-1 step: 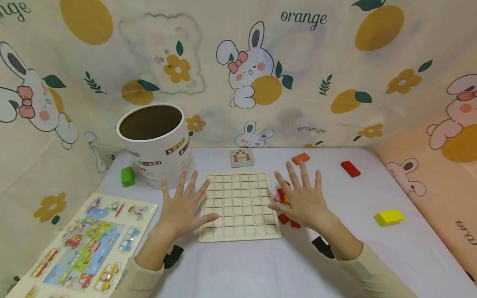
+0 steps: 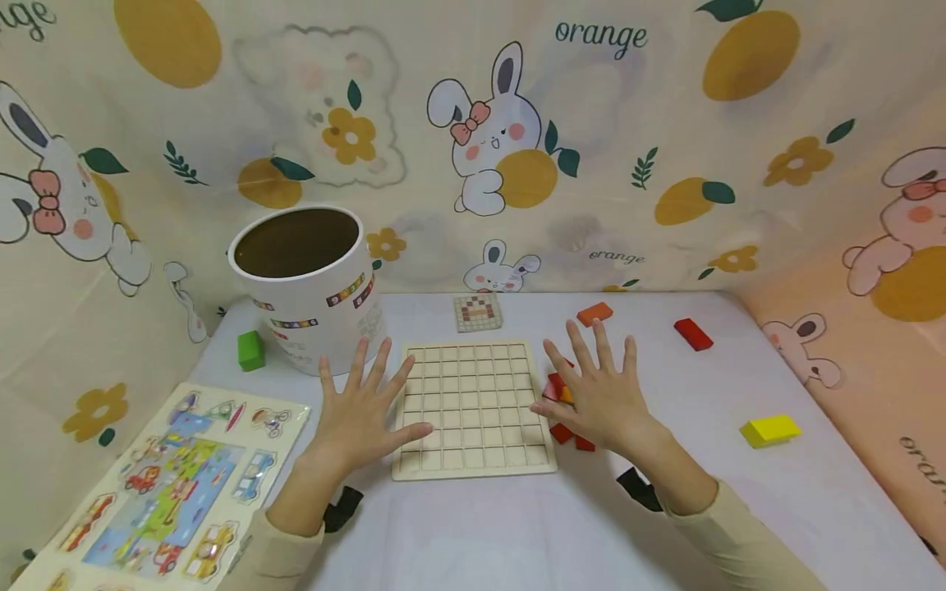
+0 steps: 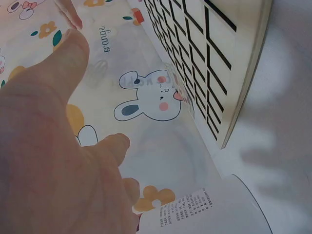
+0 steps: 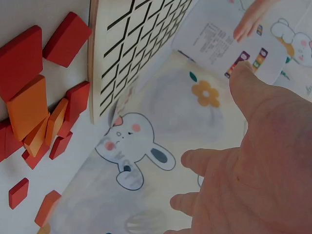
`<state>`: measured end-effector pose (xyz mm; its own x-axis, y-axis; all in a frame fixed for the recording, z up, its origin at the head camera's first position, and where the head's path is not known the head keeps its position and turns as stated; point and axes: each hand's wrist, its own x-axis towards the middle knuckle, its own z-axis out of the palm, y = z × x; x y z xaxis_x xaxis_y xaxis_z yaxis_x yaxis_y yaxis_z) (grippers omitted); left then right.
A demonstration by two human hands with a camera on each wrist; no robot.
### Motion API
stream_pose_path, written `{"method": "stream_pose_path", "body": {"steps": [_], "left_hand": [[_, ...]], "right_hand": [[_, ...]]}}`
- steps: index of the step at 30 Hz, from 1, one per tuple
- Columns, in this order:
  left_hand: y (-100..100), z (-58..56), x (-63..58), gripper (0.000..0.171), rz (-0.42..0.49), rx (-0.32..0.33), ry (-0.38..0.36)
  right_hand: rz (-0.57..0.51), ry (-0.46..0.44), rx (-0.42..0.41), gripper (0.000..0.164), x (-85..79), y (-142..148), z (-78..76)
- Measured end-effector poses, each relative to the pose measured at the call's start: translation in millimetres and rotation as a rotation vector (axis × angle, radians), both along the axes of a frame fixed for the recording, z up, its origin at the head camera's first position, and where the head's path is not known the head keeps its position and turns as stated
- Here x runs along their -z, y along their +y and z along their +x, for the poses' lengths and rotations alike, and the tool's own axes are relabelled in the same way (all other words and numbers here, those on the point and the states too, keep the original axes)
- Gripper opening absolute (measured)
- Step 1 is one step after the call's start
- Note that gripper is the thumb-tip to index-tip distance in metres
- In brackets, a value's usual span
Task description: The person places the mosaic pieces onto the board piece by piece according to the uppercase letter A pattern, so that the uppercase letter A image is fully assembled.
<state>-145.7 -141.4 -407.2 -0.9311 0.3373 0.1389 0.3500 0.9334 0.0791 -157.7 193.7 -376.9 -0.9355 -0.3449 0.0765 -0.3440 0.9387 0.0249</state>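
Note:
A square wooden grid board lies in the middle of the white table. My left hand is held over its left edge, palm down with fingers spread, the thumb overlapping the board in the head view. Mirroring it, my right hand spreads its fingers over the right edge. Neither hand holds anything. Under the right hand is a loose pile of red and orange blocks, partly hidden; the right wrist view shows several of them, including an orange block, beside the board.
A white bucket stands at the back left, near a green block. A picture puzzle board lies at the left. Behind the grid is a small pattern card. Orange, red and yellow blocks lie to the right.

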Motion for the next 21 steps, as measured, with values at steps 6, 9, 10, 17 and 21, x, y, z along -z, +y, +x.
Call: {"method": "stream_pose_path", "body": {"steps": [6,9,10,17,21], "left_hand": [[0,-6.2,5.1,0.097,0.037,0.013,-0.044],[-5,-11.7,9.8,0.091,0.123,0.042,-0.134],[-7,-14.2,11.6,0.088,0.161,0.054,-0.175],[-22,-29.3,32.5,0.074,0.363,0.129,-0.339],[-27,-32.7,41.8,0.077,0.401,0.148,-0.344]], "right_hand": [[0.008,0.0,0.022,0.091,0.1,5,-0.8],[-0.051,-0.065,0.034,0.092,-0.9,17,-6.5],[-0.088,-0.096,0.037,0.09,-0.9,23,-10.2],[-0.457,-0.344,-0.004,0.044,19.2,82,-47.7],[-0.575,-0.373,-0.008,0.032,37.0,101,-64.5]]}}
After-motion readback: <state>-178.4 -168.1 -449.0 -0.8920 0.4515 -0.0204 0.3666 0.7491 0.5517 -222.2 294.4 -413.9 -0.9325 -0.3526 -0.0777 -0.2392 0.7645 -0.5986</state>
